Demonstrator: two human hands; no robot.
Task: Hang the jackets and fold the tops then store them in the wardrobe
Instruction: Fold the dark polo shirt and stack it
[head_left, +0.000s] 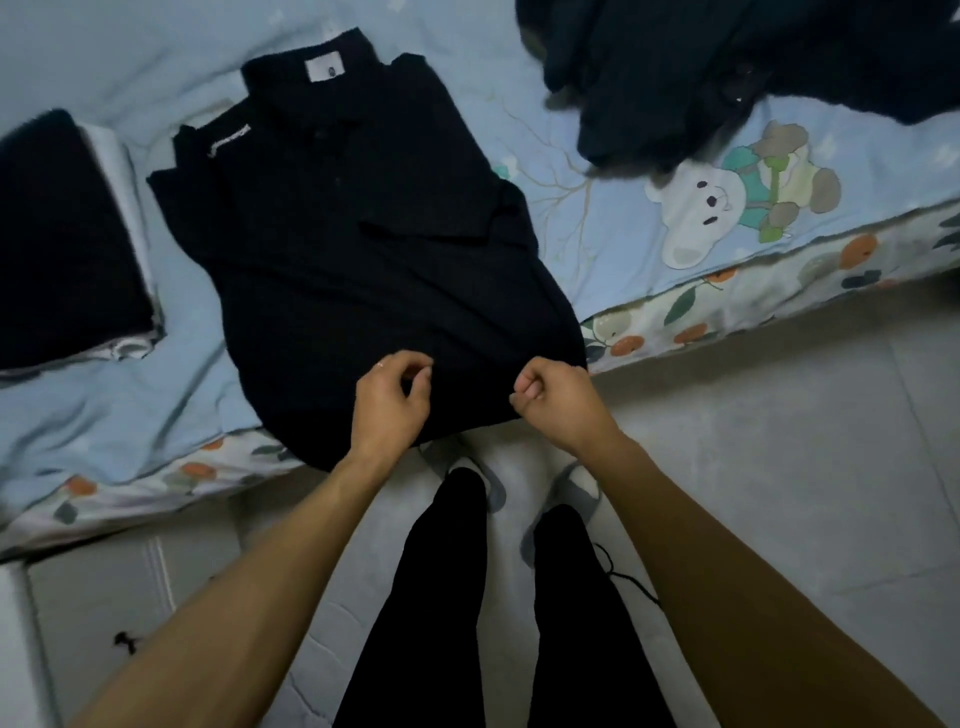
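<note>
Head view: black polo shirt (353, 249) lies flat on the bed sheet (104, 415), collar at 12 o'clock with a white neck label (322, 69), hem at 6 o'clock hanging just over the bed edge. Both sleeves look folded in over the body.

Left hand (389, 405) sits on the hem, fingers curled, thumb and fingertips pinching the black fabric. Right hand (553, 400) is at 3 o'clock from the left, near it but apart, fingers curled tight on the hem's corner. Both hands at the shirt's 6 o'clock end; collar well away from them.

At 9 o'clock of the shirt, a folded dark garment (67, 244) lies on top of a white one, just beside the shirt's sleeve edge. At 1 o'clock, a heap of dark clothes (727, 67), apart from the shirt. A cartoon bear print (727, 197) shows on the sheet below that heap.

Lower frame: person's legs in black trousers (452, 597), light slippers (488, 483) on grey floor (779, 467).
</note>
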